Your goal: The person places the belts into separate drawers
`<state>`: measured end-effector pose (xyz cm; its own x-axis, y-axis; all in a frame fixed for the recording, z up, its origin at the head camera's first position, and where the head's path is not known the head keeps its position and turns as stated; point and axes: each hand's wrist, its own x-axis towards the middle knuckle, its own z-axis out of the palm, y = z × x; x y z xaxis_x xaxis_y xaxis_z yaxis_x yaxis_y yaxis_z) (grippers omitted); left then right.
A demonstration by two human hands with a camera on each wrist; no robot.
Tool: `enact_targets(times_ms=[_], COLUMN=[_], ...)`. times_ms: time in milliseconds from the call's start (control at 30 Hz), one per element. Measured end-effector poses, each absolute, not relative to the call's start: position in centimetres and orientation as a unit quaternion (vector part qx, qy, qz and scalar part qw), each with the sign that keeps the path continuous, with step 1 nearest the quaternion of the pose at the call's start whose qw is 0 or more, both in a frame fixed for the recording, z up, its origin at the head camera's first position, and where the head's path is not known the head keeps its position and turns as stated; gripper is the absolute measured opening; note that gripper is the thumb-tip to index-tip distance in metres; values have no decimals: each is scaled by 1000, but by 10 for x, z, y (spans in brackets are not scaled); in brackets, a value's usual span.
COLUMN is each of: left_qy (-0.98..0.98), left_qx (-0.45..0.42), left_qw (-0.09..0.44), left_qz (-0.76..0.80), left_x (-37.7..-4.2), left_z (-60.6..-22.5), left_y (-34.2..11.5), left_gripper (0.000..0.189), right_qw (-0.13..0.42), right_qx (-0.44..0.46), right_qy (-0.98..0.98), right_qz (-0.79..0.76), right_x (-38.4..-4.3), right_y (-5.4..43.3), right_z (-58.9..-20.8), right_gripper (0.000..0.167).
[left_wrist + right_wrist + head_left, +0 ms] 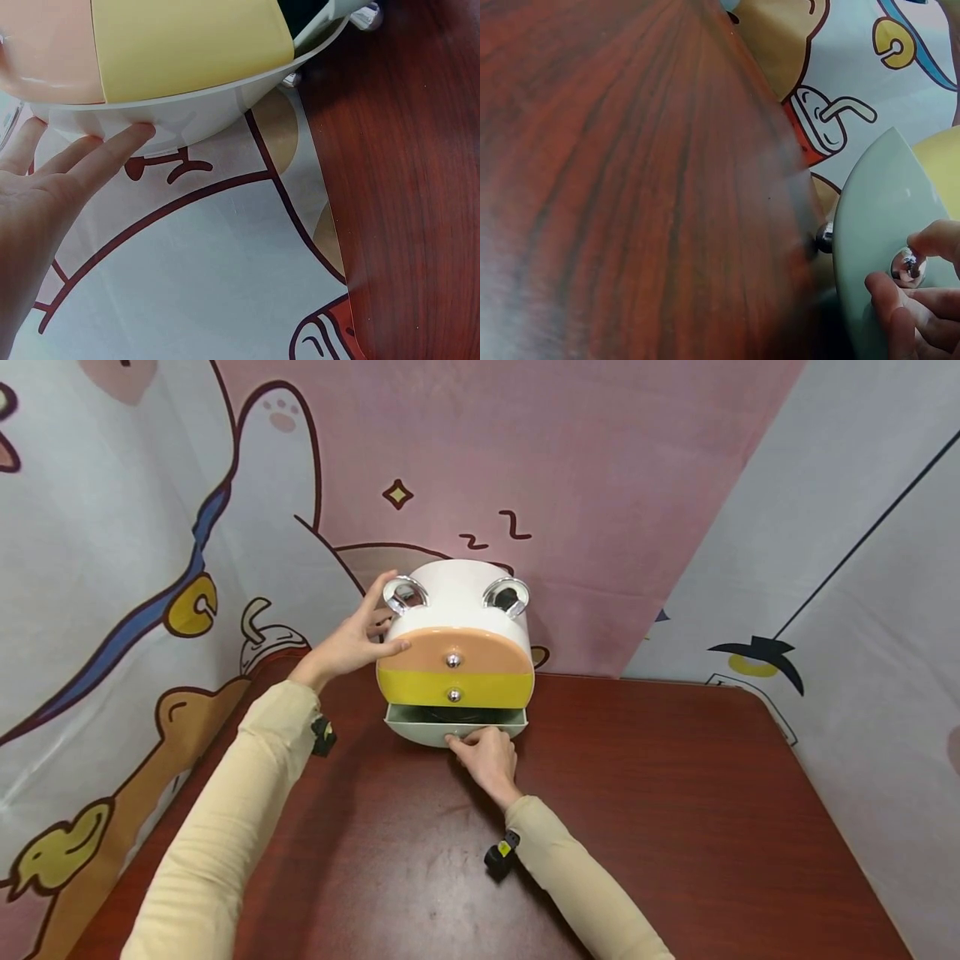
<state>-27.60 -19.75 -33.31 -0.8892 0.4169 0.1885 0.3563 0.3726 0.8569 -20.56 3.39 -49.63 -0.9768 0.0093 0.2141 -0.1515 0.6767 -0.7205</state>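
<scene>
A small frog-shaped drawer cabinet stands on the table, with a white body and round silver-rimmed eyes on top. Its orange drawer and yellow drawer are closed. The pale green bottom drawer is pulled partly out; its inside looks dark, and I cannot tell what lies there. My left hand steadies the cabinet's left side, fingertips touching the white wall and thumb near the orange front. My right hand pinches the silver drawer knob of the green drawer between thumb and fingers.
The cabinet sits toward the back of a dark red-brown wooden table. Cartoon-printed cloth hangs close behind it and along both sides. Small silver feet show beneath the cabinet.
</scene>
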Motion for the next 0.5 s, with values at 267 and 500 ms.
enact_targets(times_ms=[267,500], left_qy=[827,828], left_qx=[226,228], left_qw=[50,48], left_qz=[513,511], left_x=[-257,-257], left_z=[-313,-313], left_y=[-189,-191], left_gripper=[95,95], right_qw=[102,94], right_qx=[37,37], right_qy=[-909,-908], right_qz=[403,407], right_x=[-214,-219], right_y=[35,32], right_z=[-495,-494], right_gripper=[42,42])
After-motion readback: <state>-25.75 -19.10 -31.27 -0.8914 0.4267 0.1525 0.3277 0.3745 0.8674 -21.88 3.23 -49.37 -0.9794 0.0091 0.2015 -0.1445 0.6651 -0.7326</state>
